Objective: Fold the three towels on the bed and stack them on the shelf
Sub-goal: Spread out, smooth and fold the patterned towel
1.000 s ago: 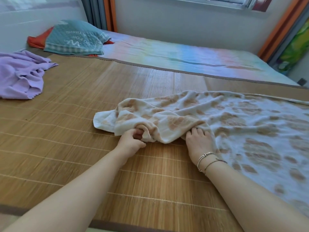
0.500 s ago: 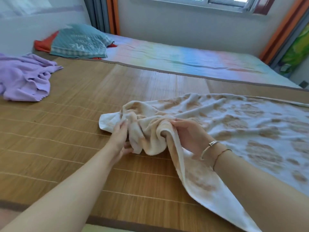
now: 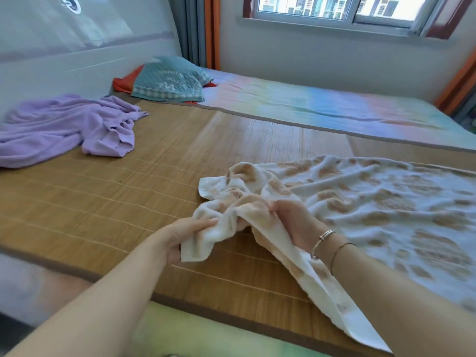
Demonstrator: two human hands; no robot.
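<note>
Starting at far left: purple towel (image 3: 64, 127) lies crumpled and unfolded on the bamboo mat (image 3: 108, 202) that covers the near part of the bed, close to the white headboard (image 3: 85, 60). Behind it and to the right, a teal pillow (image 3: 170, 83) with white lettering rests on something red-orange at the head of the bed. A rainbow-coloured sheet (image 3: 322, 109) covers the far half of the bed, running under the window (image 3: 334, 9); grey and orange curtains (image 3: 203, 29) hang left of the window.

Centre: left hand (image 3: 184, 234) grasps a bunched corner of the patterned towel (image 3: 373, 202), thumb on top, fingers curled beneath, a flap of cloth hanging below the fist. The corner is lifted slightly off the mat.

Just to the right: right hand (image 3: 296, 222) grips the same towel, fingers tucked into a fold of cloth so the fingertips are hidden. Two thin bracelets (image 3: 324, 240) sit on that wrist. One edge of the towel trails down from this hand over the near edge of the mat.

Right side: the rest of the patterned towel, white with tan blotches, lies spread but wrinkled on the mat, reaching the right border of the view. It is not yet folded. A third towel and the shelf cannot be picked out from this view.
</note>
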